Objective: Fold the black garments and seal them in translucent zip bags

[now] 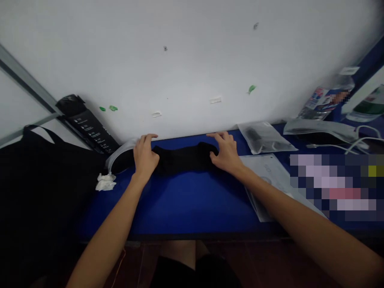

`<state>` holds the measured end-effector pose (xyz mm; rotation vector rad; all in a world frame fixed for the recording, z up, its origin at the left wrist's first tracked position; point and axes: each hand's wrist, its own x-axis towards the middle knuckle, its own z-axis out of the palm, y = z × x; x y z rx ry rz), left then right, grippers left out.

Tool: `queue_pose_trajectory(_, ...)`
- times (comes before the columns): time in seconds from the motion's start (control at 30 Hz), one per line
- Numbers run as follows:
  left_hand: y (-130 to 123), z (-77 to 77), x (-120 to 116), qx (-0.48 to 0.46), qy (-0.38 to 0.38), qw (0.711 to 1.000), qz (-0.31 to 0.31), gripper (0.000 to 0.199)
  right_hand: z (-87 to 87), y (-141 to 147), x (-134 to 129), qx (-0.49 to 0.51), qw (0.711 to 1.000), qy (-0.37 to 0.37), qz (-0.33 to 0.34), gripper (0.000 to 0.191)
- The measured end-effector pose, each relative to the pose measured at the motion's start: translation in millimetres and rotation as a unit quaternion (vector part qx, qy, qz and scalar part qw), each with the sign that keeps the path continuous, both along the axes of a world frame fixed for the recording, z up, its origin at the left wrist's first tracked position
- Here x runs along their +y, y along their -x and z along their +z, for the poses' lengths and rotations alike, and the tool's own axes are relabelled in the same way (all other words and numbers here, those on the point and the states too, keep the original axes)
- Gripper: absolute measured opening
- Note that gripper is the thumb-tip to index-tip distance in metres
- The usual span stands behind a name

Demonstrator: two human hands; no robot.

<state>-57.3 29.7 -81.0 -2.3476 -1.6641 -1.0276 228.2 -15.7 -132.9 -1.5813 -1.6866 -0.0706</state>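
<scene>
A folded black cloth, likely a sock, lies flat on the blue tabletop. My left hand rests on its left end with the fingers apart. My right hand presses on its right end, fingers spread, and neither hand pinches it. Close beside my left hand stands a round black object with a clear plastic rim. Under my right wrist lies a pale printed plastic sleeve.
A crumpled white tissue lies at the table's left corner, beside a black bag. A clear bag holding something dark and white cables lie at the back right. A white wall rises behind the table. A blurred patch hides the right side.
</scene>
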Motion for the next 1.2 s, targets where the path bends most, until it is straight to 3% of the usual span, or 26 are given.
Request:
queue_pose_trajectory(0.1, -13, -4.3, -6, 0.032, 0.061, 0.990, -0.125, 0.043, 9.1, 1, -3, -0.018, 0.997, 0.000, 0.074, 0.020)
queue_pose_trajectory(0.17, -27, -8.6, -14, 0.079, 0.083, 0.981, -0.157, 0.025, 14.3, 0, -6, -0.038, 0.986, 0.058, 0.149, 0.024)
queue_pose_trajectory(0.33, -42, -0.5, -32, 0.136, 0.109, 0.962, -0.210, 0.053, 28.1, -8, -11, 0.008, 0.950, 0.131, 0.285, 0.015)
queue_pose_trajectory(0.5, -37, 7.4, -36, 0.124, 0.139, 0.940, -0.287, 0.045, 38.2, -15, -16, 0.081, 0.900, 0.211, 0.374, 0.016)
queue_pose_trajectory(0.67, -39, -3.3, -31, 0.184, 0.136, 0.908, -0.350, 0.023, 23.9, -12, -12, 0.027, 0.921, 0.163, 0.352, 0.030)
queue_pose_trajectory(0.93, -45, 0.5, -39, 0.115, 0.136, 0.921, -0.346, 0.024, 12.3, -10, -7, -0.047, 0.950, 0.104, 0.289, 0.031)
queue_pose_trajectory(1.03, -44, 4.0, -43, 0.100, 0.158, 0.931, -0.314, 0.030, 15.2, -12, -7, -0.008, 0.948, 0.118, 0.295, 0.028)
queue_pose_trajectory(1.2, -38, 4.5, -38, 0.164, 0.118, 0.939, -0.277, 0.042, 25.0, -22, -8, 0.105, 0.932, 0.202, 0.283, 0.031)
